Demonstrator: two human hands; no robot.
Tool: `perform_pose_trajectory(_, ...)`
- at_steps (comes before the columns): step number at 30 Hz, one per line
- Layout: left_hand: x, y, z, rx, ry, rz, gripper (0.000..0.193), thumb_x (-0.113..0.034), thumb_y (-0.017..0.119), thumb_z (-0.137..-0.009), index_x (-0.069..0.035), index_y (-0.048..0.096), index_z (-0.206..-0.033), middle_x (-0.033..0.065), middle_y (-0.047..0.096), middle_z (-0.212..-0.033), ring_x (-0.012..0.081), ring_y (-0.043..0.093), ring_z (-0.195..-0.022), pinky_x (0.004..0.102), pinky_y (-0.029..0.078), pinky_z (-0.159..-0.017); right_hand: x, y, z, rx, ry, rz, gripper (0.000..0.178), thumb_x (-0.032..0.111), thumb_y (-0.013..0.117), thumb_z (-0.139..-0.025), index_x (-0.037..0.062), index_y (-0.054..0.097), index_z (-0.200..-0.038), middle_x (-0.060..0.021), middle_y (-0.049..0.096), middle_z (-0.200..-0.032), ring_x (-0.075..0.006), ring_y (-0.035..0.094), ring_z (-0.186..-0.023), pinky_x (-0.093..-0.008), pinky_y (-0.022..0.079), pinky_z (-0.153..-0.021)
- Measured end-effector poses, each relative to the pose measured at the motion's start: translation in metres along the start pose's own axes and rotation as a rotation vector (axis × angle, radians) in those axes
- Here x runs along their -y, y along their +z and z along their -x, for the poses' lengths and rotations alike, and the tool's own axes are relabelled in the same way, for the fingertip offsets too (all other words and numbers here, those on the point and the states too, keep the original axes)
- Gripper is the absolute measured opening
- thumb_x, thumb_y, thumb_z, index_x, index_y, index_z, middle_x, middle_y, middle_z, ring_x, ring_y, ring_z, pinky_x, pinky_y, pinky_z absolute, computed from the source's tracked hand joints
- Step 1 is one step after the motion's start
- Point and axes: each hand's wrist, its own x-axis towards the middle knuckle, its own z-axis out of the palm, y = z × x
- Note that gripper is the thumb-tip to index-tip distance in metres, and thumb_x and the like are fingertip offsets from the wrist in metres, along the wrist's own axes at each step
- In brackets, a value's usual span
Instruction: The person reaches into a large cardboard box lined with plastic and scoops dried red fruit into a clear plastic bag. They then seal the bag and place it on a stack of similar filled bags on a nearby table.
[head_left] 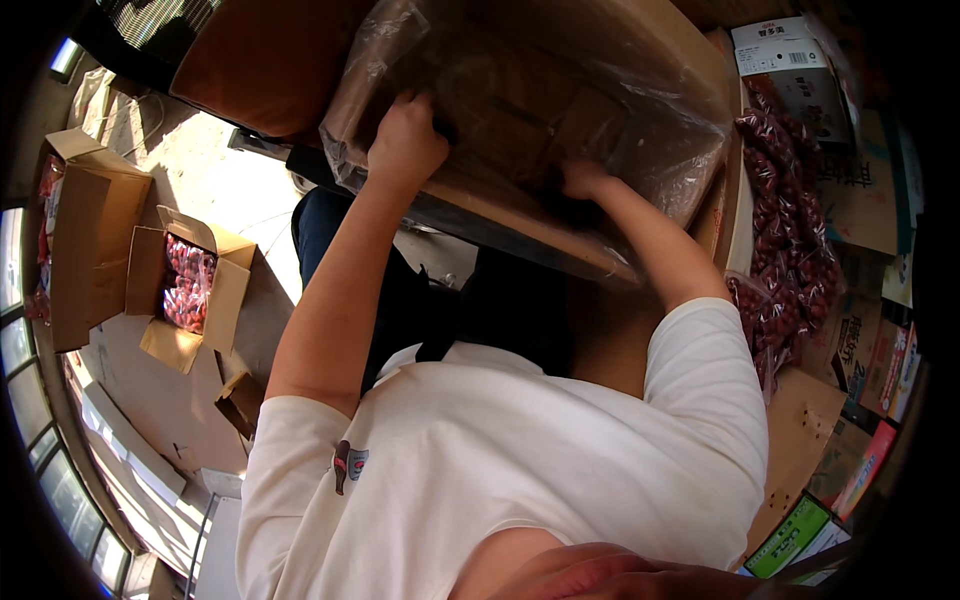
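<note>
In front of me a large cardboard box (490, 215) lies tilted toward me, lined with a clear plastic bag (675, 135). Both my arms reach into it. Inside its left part is my left hand (408, 145), fingers curled inward over something dark that I cannot make out. My right hand (582, 180) is lower down, toward the right side of the box, and its fingers disappear in shadow. The inside of the box is brown and dim, so its contents are hard to tell.
Clear bags of dark red fruit (785, 220) are heaped at the right, beside stacked cartons (855, 200). At the left, an open carton (235, 265) holds a bag of red fruit (188, 285), near a taller carton (105, 235). A rounded brown object (260, 70) stands beyond the box.
</note>
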Motion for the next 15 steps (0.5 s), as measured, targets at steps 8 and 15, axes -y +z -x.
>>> perform_pose_trajectory(8,-0.002,-0.004,0.001,0.003,0.004,-0.01,0.043,-0.004,0.062,-0.067,0.002,0.061,-0.109,0.0214,0.059,-0.109,0.0381,0.058,-0.1,0.0413,0.049,-0.087,-0.001,0.014,-0.015,-0.16,-0.077,-0.155,0.059,0.021,0.062,-0.076,0.0088,0.048,-0.132,-0.0202,0.042,-0.137,-0.0384,0.042,-0.125,-0.0444,0.038,-0.103)
perform_pose_trajectory(15,-0.002,-0.004,0.002,-0.007,0.0,0.014,0.043,-0.005,0.063,-0.067,0.001,0.062,-0.109,0.0214,0.059,-0.108,0.038,0.058,-0.1,0.0412,0.049,-0.087,0.006,0.028,0.001,-0.083,-0.137,0.08,0.057,0.039,0.056,-0.081,0.016,0.05,-0.133,-0.0177,0.037,-0.141,-0.0378,0.037,-0.128,-0.0485,0.036,-0.103)
